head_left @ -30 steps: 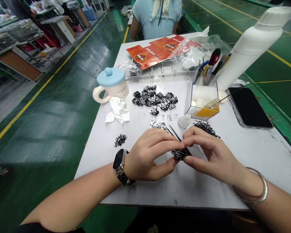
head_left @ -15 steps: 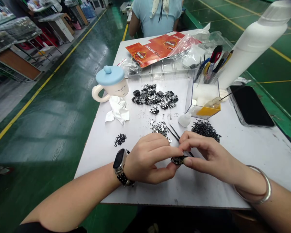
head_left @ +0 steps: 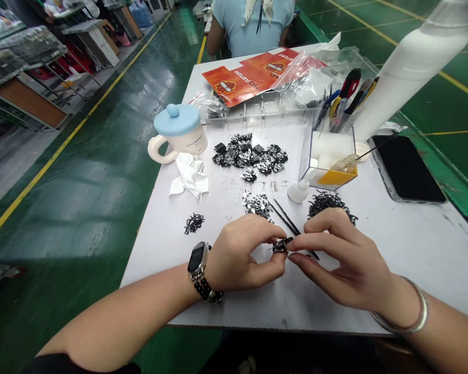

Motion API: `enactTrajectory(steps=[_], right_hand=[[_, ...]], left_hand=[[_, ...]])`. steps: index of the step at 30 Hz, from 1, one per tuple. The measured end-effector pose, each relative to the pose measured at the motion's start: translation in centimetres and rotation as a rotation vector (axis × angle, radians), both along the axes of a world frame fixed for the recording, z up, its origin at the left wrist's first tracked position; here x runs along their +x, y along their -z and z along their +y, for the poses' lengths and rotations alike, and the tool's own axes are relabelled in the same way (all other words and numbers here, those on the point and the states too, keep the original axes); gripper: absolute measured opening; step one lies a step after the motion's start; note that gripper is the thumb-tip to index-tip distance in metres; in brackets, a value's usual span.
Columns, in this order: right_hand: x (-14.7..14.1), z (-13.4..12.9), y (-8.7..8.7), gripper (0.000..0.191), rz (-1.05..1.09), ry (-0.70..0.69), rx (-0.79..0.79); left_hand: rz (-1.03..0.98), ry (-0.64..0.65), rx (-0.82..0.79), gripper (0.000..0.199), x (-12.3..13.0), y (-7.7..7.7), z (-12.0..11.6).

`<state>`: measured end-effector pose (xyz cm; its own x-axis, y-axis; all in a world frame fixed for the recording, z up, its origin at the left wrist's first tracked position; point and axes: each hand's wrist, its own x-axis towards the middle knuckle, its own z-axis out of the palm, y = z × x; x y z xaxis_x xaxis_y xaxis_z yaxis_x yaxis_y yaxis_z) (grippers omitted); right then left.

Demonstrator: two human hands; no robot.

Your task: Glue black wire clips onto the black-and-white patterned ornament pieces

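Note:
My left hand pinches a small black part with metal bits between thumb and fingers, just above the white table. My right hand reaches it from the other side; its fingertips touch the part's right edge, thumb a little below. Whether the right fingers grip anything of their own is hidden. Black tweezers lie on the table behind the hands. Past the left hand is a pile of small silver metal pieces. Thin black pieces are heaped behind my right hand, and a smaller heap lies at left.
Black-and-metal parts are piled mid-table. Around them stand a lidded mug, a crumpled tissue, a small white bottle, a clear tool box, a phone and a tall white bottle. A person sits beyond the table.
The held part has risen slightly and turned, showing more of its metal side. My right hand has shifted, its index finger now straighter against the part and its thumb lower.

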<state>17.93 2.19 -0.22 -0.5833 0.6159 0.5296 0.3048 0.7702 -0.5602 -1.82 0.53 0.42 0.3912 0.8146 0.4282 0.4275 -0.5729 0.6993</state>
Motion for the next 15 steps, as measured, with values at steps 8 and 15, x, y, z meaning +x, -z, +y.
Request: enactTrajectory(steps=[8,15], right_hand=[[-0.16,-0.27,0.28,0.018,-0.037,-0.011,0.137],[0.06,0.25,-0.12,0.021,-0.044,0.035,-0.134]], left_hand=[[0.062,-0.010,0.141,0.016,0.14,0.81,-0.05],[-0.006,-0.002,0.054,0.018,0.04,0.12,-0.03]])
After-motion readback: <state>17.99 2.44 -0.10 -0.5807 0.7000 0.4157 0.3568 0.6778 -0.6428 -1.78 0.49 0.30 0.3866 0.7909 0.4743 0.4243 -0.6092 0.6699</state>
